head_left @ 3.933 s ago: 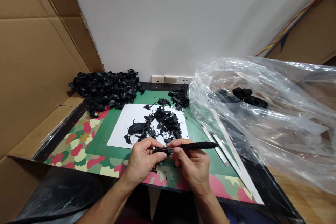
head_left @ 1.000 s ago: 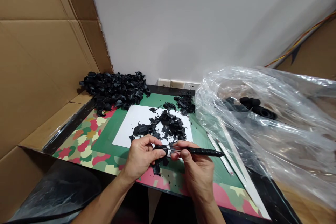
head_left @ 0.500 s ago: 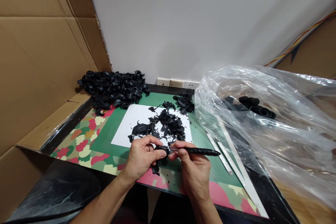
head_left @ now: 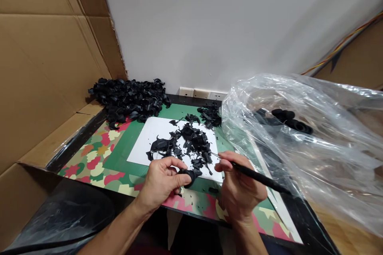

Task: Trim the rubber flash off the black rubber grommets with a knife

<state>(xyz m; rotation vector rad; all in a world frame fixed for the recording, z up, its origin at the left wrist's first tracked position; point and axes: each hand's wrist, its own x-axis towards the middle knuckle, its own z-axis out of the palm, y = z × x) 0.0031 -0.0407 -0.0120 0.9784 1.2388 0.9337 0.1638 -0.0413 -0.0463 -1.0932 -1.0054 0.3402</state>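
Note:
My left hand [head_left: 163, 179] pinches a round black rubber-like part [head_left: 190, 176] between thumb and fingers, near the front edge of the table. In my right hand [head_left: 241, 187] is a slim black-handled tool with a thin metal tip [head_left: 260, 176]. Its tip points left, close to the black scraps [head_left: 196, 137], apart from the part in my left hand. Those scraps, some ribbed and some torn-looking, lie on a white sheet [head_left: 140, 143] just beyond my hands.
A large heap of black pieces [head_left: 131, 101] sits at the back left, beside a cardboard panel [head_left: 54, 55]. A smaller dark pile [head_left: 211, 113] lies behind the sheet. On the right, a clear plastic bag [head_left: 329, 159] holds black round parts [head_left: 296, 126]. Wall sockets [head_left: 200, 94] sit behind.
My right hand has moved right with the tool, its tip now away from the black part. The left hand stays nearly in place, still gripping the part.

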